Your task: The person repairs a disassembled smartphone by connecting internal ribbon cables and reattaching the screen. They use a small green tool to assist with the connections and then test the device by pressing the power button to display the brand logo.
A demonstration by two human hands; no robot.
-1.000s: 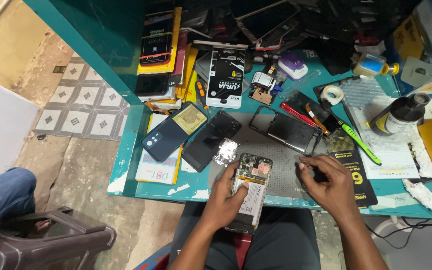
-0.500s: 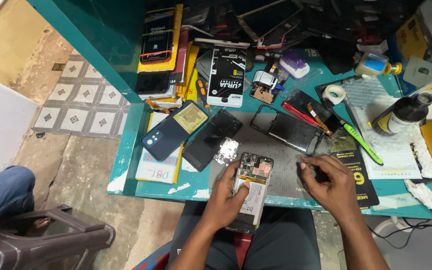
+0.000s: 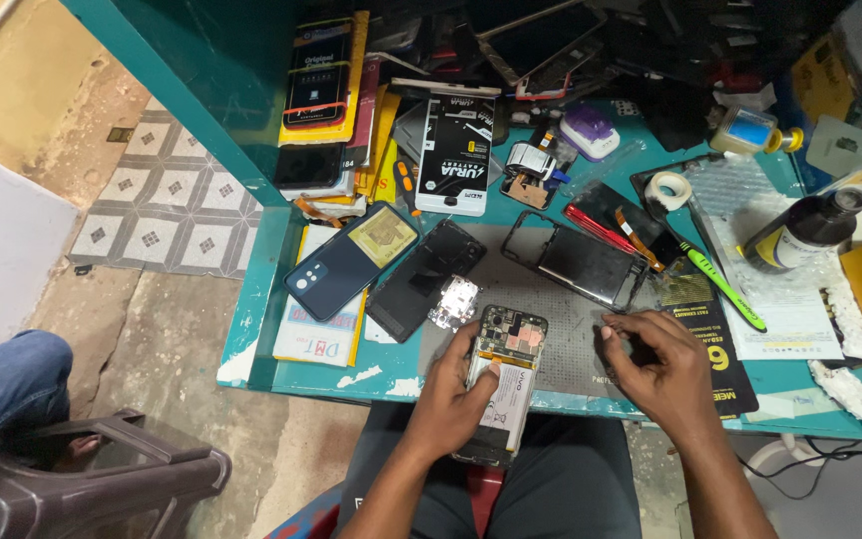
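An opened phone (image 3: 503, 374) with its back cover off, its circuit board and white battery showing, lies over the near edge of the teal workbench (image 3: 251, 339). My left hand (image 3: 451, 399) grips it along its left side, thumb on the battery. My right hand (image 3: 655, 371) rests on the grey work mat (image 3: 551, 299) just right of the phone, fingertips pinched together on something too small to make out. A small metal shield plate (image 3: 454, 301) lies just above my left hand.
A blue back cover (image 3: 346, 262), a black phone screen (image 3: 425, 279) and a black phone frame (image 3: 576, 260) lie on the bench. A green-handled tool (image 3: 720, 284), a tape roll (image 3: 668, 190), a dark bottle (image 3: 800, 235) and stacked boxes (image 3: 321, 90) crowd the back. Another person's knee (image 3: 2, 389) shows at left.
My right hand has slid slightly left and nearer on the mat. The left hand keeps its hold on the phone.
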